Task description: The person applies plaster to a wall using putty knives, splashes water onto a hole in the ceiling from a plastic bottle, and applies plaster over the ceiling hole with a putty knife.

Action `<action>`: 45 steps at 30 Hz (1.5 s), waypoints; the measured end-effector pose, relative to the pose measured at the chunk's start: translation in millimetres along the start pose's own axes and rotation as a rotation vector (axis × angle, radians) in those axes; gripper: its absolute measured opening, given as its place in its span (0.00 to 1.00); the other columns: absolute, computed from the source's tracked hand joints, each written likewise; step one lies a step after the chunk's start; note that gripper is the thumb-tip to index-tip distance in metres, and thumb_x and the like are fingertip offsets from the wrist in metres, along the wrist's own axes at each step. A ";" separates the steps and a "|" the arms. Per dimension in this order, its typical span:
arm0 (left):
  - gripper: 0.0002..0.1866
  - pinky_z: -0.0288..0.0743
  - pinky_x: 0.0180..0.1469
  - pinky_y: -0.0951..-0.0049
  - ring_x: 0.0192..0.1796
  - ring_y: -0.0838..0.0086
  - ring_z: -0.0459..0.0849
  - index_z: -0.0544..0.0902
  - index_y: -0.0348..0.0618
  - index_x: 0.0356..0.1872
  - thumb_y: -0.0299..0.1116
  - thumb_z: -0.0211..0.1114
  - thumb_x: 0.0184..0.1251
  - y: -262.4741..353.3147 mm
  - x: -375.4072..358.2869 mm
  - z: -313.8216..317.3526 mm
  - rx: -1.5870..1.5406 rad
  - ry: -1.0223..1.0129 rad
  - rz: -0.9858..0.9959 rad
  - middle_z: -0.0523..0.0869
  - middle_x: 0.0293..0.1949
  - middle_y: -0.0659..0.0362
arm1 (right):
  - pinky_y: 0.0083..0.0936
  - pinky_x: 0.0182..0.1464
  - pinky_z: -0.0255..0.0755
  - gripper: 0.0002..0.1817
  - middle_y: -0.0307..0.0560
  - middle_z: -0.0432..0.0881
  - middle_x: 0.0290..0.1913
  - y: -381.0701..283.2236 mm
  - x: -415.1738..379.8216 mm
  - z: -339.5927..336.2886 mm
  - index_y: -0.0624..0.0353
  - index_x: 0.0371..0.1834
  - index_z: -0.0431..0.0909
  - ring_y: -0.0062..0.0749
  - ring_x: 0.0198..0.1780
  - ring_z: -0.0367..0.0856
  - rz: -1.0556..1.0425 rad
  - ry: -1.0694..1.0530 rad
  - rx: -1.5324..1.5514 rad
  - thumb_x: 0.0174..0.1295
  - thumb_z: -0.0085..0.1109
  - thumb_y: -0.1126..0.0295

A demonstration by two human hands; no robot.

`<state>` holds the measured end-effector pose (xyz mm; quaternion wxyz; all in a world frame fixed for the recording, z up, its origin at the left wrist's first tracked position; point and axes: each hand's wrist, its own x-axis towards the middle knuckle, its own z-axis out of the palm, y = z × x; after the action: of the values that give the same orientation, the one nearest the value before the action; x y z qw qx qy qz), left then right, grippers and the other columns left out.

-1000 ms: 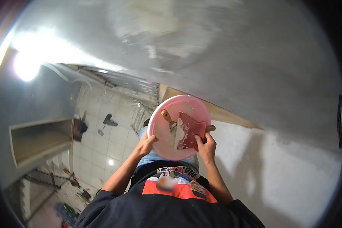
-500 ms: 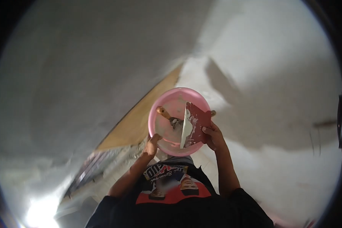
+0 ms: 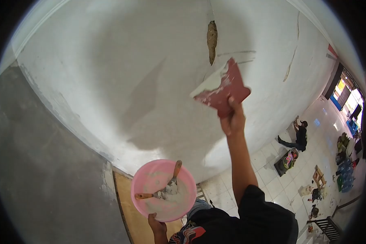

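My left hand (image 3: 157,224) grips the near rim of a pink basin (image 3: 192,188), its thumb over the edge. Whitish putty (image 3: 160,211) coats the basin's inside. Two putty knives lie in it: one wooden handle (image 3: 177,169) points up at the far rim, the other handle (image 3: 144,196) rests toward the left rim. Raised in front of the wall, my right hand (image 3: 234,118) is closed on a dark red putty spreader (image 3: 230,87). White putty covers the spreader's upper left edge. Just above it, a rough brown gouge (image 3: 212,42) breaks the pale wall.
A long crack (image 3: 292,53) runs down the wall (image 3: 171,36) farther right. Grey wall (image 3: 57,162) stands at left beside a tan panel (image 3: 128,203). Below right, a person (image 3: 300,136) sits on the tiled floor (image 3: 260,173) near a container (image 3: 286,162). Bottles (image 3: 345,175) and a dark railing (image 3: 327,228) lie beyond.
My right hand has lifted the putty spreader out from over the basin, up to the wall. The basin now appears lower and farther left, and the view has swung to show the room.
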<state>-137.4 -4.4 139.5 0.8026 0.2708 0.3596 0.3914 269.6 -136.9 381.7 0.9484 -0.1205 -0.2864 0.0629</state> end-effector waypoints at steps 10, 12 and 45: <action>0.33 0.69 0.66 0.54 0.63 0.57 0.73 0.67 0.33 0.64 0.34 0.55 0.54 -27.6 3.0 13.2 -0.011 0.107 0.022 0.75 0.57 0.51 | 0.23 0.52 0.73 0.15 0.43 0.81 0.50 -3.6 113.2 -13.4 0.64 0.59 0.74 0.25 0.48 0.79 -0.415 0.208 -0.728 0.73 0.50 0.72; 0.33 0.69 0.66 0.53 0.63 0.57 0.73 0.67 0.33 0.65 0.34 0.54 0.54 -34.0 5.4 13.8 -0.020 0.130 0.033 0.75 0.58 0.50 | 0.23 0.53 0.72 0.15 0.44 0.83 0.50 4.8 122.2 -22.3 0.66 0.58 0.75 0.26 0.48 0.79 -0.469 0.281 -0.923 0.73 0.49 0.73; 0.36 0.68 0.67 0.53 0.64 0.56 0.73 0.66 0.35 0.66 0.39 0.55 0.53 -40.8 30.0 -18.5 0.057 0.150 0.044 0.75 0.60 0.50 | 0.36 0.49 0.78 0.23 0.59 0.85 0.50 76.5 159.3 -64.0 0.60 0.63 0.76 0.51 0.47 0.86 -0.700 0.363 -1.584 0.63 0.50 0.82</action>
<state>-121.3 0.8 88.2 0.7565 0.2714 0.4237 0.4179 433.4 -45.6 393.9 0.5822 -0.6556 -0.1112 -0.4678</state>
